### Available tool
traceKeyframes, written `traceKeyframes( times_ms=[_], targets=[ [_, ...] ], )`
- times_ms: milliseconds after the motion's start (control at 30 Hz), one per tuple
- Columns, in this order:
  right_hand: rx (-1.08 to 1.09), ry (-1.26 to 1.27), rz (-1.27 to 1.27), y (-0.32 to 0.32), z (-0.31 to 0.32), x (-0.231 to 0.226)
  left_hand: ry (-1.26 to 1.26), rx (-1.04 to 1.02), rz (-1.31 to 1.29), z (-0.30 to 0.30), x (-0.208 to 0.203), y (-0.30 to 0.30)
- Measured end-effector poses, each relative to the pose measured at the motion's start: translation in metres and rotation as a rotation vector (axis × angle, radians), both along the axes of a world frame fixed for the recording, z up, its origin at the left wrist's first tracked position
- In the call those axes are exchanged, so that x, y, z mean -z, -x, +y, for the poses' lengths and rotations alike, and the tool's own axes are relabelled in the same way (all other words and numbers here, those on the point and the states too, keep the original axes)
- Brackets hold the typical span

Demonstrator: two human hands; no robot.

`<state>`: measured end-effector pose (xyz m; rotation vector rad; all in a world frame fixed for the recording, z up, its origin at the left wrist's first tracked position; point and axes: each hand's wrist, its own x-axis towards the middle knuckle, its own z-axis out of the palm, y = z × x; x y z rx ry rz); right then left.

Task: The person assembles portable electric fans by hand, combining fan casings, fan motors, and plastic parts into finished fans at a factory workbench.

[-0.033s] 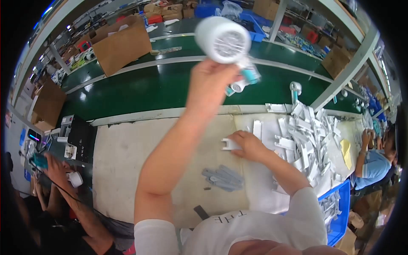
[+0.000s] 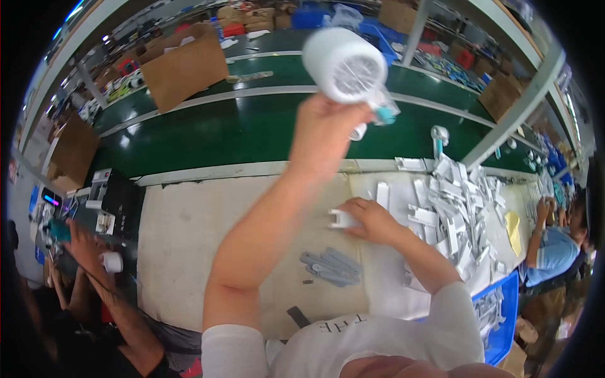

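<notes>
My left hand [image 2: 324, 135] is raised over the green conveyor belt [image 2: 208, 135] and grips a white hair dryer [image 2: 345, 64], whose round grilled end faces me. A teal piece [image 2: 385, 115] shows just below the dryer. On the pale work table [image 2: 189, 246], my right hand [image 2: 373, 218] rests closed on a small white plastic part [image 2: 341, 219]. A pile of similar white plastic parts [image 2: 454, 201] lies just right of that hand. Several grey flat pieces [image 2: 331, 264] lie nearer my body.
Cardboard boxes [image 2: 183, 66] stand beyond the belt and at the left [image 2: 72, 151]. A blue bin [image 2: 504, 315] with white parts sits at lower right. A co-worker [image 2: 558, 246] sits at the right; another person's hands [image 2: 82, 246] work at the left by a black device [image 2: 116, 195].
My left hand has carried the hair dryer a little to the right. My right hand stays on the white part.
</notes>
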<state>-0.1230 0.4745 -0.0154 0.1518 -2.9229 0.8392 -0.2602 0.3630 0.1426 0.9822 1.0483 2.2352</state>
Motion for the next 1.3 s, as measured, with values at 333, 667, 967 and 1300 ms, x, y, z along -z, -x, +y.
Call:
traceKeyframes(
  times_ms=[333,667,967,1300],
  targets=[
    [0.224,-0.227,0.755,0.024,-0.054,-0.091,-0.223,-0.18,-0.513,-0.04,0.103,-0.006],
    [0.149,-0.196,0.835,0.053,-0.084,-0.084,-0.31,-0.345,-0.446,-0.07,0.106,-0.017],
    [0.064,-0.125,0.867,0.054,-0.08,-0.091,-0.349,-0.322,-0.351,-0.078,0.112,-0.02],
    [0.077,-0.196,0.957,0.054,-0.082,-0.088,-0.286,-0.447,-0.304,-0.068,0.114,-0.03]
  ],
)
